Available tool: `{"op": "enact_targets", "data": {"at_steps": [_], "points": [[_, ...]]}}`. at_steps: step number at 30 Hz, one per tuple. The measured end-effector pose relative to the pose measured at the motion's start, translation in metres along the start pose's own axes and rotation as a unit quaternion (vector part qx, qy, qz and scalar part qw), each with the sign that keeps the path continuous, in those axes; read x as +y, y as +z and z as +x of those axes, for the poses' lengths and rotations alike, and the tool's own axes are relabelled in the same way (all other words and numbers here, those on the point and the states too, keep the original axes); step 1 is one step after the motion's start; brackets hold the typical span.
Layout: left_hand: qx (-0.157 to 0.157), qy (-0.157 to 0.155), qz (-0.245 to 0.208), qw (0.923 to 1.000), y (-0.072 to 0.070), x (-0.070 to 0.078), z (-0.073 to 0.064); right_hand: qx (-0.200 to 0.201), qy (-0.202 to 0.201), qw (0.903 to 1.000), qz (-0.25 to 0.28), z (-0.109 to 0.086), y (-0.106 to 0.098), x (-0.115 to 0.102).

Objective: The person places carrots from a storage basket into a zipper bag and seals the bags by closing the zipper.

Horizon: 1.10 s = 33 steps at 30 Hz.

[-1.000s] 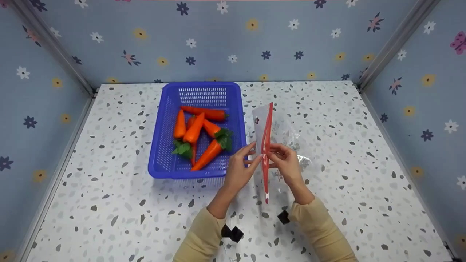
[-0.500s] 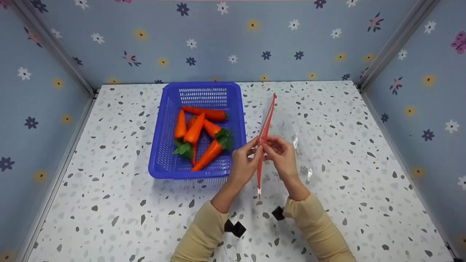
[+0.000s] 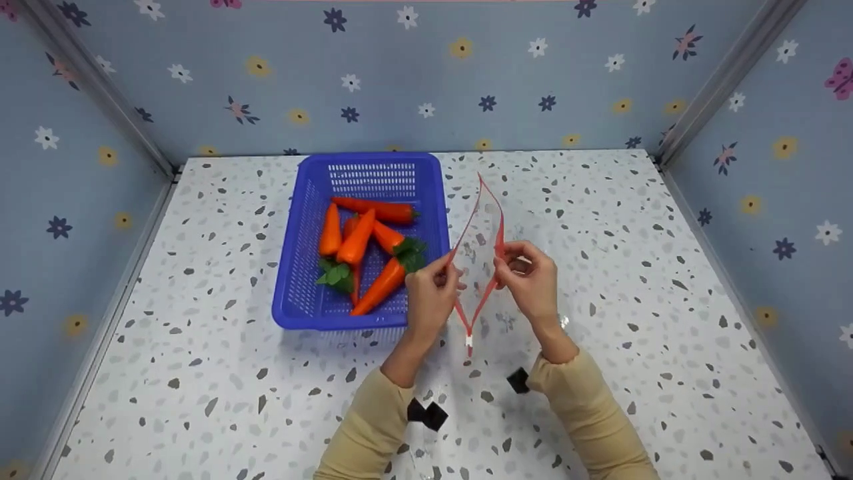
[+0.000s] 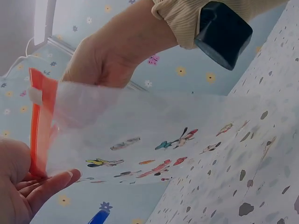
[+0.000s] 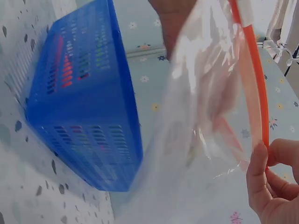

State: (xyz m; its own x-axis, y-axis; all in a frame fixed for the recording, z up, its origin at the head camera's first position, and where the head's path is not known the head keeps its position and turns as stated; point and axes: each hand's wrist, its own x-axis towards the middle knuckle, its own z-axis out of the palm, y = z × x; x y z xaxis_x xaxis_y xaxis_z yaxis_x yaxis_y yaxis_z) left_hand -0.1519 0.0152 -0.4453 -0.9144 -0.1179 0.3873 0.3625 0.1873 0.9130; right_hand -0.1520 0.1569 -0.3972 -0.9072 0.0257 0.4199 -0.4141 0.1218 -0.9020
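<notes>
Between my hands stands a clear zip bag [image 4: 112, 135] with a red-orange zipper rim [image 3: 501, 233], a white slider at its near end and small coloured cartoon prints on one side. Its mouth is spread into a narrow diamond. My left hand [image 3: 430, 300] pinches the left side of the rim, beside the basket's near right corner. On the opposite side, my right hand [image 3: 531, 277] pinches the rim between thumb and fingers. Several orange carrots [image 3: 356, 237], some with green leafy tops, lie in the blue basket [image 3: 284, 267].
The speckled white table [image 3: 200, 373] carries the basket left of the bag. Flower-patterned panels [image 3: 426, 73] enclose the back and both sides. Black devices [image 3: 435, 417] sit at both wrists by the sleeves.
The bag's two rim edges, pressed together before, have parted into an open mouth. My left hand has moved left and my right hand right, each holding one edge. Basket and carrots are unmoved.
</notes>
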Motion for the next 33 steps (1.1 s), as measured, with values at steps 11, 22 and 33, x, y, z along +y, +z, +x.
{"op": "enact_targets", "data": {"at_steps": [11, 22, 33], "points": [[0.043, -0.036, -0.025, 0.9981, -0.013, 0.001, 0.003, 0.044, 0.013, 0.9989, -0.012, 0.008, -0.026, -0.002], [0.02, -0.091, -0.071, 0.993, -0.014, -0.012, 0.006, 0.083, 0.081, 0.9887, 0.095, 0.015, -0.037, 0.01], [-0.028, -0.06, -0.03, 0.9974, -0.013, 0.011, 0.015, 0.066, 0.08, 0.9901, 0.094, 0.021, -0.035, 0.006]]}}
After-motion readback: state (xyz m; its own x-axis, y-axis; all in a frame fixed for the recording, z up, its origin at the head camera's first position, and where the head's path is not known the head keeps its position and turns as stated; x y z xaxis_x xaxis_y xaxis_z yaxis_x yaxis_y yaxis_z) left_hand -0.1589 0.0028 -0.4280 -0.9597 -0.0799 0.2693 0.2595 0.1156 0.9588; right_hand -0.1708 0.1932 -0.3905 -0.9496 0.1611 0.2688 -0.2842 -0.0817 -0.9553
